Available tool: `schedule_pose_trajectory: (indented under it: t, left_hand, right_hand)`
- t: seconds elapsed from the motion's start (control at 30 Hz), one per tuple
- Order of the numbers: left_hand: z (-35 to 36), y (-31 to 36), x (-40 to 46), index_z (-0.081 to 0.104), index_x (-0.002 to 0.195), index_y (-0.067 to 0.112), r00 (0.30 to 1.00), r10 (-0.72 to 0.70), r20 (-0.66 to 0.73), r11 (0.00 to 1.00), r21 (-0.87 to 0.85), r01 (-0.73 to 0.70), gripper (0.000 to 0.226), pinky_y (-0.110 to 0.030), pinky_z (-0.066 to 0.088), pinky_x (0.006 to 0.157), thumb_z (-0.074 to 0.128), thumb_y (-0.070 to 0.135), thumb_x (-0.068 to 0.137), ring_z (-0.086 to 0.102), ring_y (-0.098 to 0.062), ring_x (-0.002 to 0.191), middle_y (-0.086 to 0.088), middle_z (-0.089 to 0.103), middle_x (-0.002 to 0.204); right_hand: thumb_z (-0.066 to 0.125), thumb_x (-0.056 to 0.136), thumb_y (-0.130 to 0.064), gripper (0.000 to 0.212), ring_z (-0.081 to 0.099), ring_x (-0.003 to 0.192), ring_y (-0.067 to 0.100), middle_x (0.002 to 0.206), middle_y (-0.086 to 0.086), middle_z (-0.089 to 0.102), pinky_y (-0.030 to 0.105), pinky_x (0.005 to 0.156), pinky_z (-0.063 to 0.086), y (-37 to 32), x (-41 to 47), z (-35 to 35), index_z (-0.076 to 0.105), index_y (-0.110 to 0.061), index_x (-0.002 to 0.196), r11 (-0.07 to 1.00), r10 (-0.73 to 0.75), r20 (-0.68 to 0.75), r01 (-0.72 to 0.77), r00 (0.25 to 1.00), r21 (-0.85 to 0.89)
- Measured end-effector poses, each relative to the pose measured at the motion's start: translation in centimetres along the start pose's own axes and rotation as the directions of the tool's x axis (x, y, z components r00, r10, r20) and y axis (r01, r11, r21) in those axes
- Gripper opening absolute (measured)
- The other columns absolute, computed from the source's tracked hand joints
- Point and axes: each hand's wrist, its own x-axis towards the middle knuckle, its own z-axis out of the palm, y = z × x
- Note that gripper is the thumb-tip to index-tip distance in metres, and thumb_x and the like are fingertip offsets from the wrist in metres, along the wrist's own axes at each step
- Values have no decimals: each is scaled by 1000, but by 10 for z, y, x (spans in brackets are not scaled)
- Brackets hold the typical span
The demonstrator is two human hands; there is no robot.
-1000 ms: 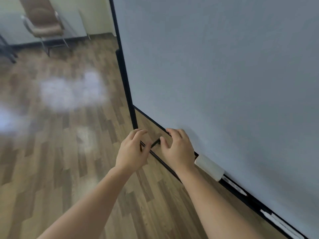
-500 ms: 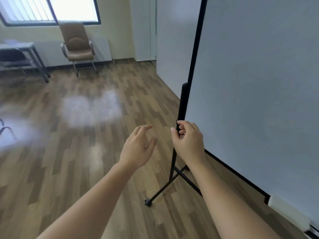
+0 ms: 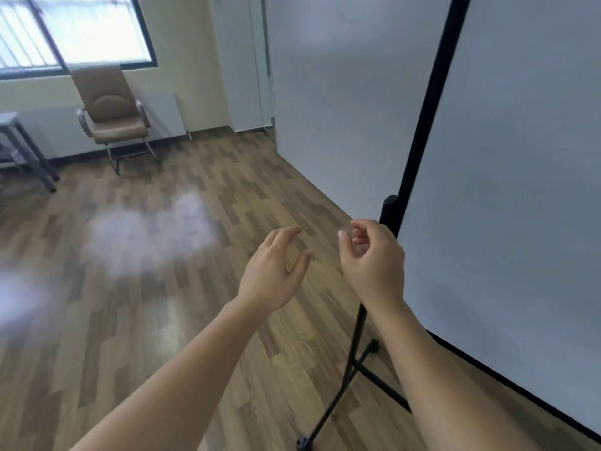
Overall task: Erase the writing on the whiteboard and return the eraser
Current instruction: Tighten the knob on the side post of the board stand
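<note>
Wood-plank floor (image 3: pixel 156 288), smooth whiteboard (image 3: pixel 507 190), empty hands

- Daylight comes in through the window (image 3: pixel 74 30) at the upper left, which is blown out to near white.
- Pale glare patches lie on the wood floor (image 3: pixel 146 236) at centre left.
- The whiteboard (image 3: pixel 507 190) looks an even, dull grey-blue, without hard shadows.
- The whole picture is slightly soft, and straight lines bend towards the edges.
</note>
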Motion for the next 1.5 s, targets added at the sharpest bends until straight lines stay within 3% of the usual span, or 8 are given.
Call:
schedule_pose_trajectory:
  t: [0.17,0.33,0.6,0.9,1.03,1.17,1.37,1.5]
  left_hand:
    - [12,-12,82,46,141,25,992,104,76,994,-47,-101,49,-24,43,95,55,43,96,52,-7,125,7,55,136]
    - [36,-10,135,48,140,23,972,200,127,972,-154,-179,51,-33,47,101,58,42,93,53,-5,123,8,57,133]
    - [72,-10,201,43,144,28,866,377,328,896,-366,-252,57,-28,43,103,61,43,92,49,-3,124,13,53,137]
    - [81,-35,258,39,148,31,578,623,527,770,-544,-334,69,-25,39,106,68,47,88,44,-5,132,14,48,146]
    - [94,-26,263,43,147,30,496,649,578,746,-613,-261,70,-26,41,108,72,44,85,47,-5,131,13,53,143]
    - [114,-13,259,45,147,26,372,697,613,711,-659,-245,75,-27,43,108,76,45,81,50,-7,131,10,55,143]
    - [147,-1,262,59,134,25,206,731,650,682,-686,-255,67,-36,50,106,80,47,75,61,-8,119,8,67,129]
    - [161,3,264,65,124,25,171,724,668,689,-700,-185,57,-30,53,101,84,41,73,66,-2,108,13,72,116]
  right_hand:
    - [64,93,-32,24,61,80,9,95,-3,65,29,70,57,11,37,26,65,-14,108,999,-12,-78,9,997,-50]
    - [66,91,-28,20,62,75,10,89,-3,65,26,66,54,16,65,31,67,-13,105,991,-2,-222,-28,975,-131]
    - [67,91,-25,18,63,76,11,88,-2,67,28,69,56,23,84,42,66,-14,105,931,77,-457,-227,886,-284]
    - [71,89,-28,26,66,81,13,94,-1,68,31,74,58,6,97,68,64,-13,109,802,119,-767,-516,630,-300]
    - [71,88,-31,27,66,84,11,98,-3,68,26,78,57,3,104,72,64,-15,109,736,144,-810,-609,568,-296]
    - [73,87,-28,17,66,83,1,90,-14,67,11,76,52,0,108,71,63,-22,99,721,240,-850,-673,469,-167]
    - [77,83,-30,19,63,80,-9,86,-17,68,7,70,50,6,113,70,66,-21,95,713,312,-886,-701,343,-20]
    - [78,82,-29,17,66,79,-8,83,-18,69,8,71,51,10,116,74,67,-22,92,714,327,-904,-699,276,45]
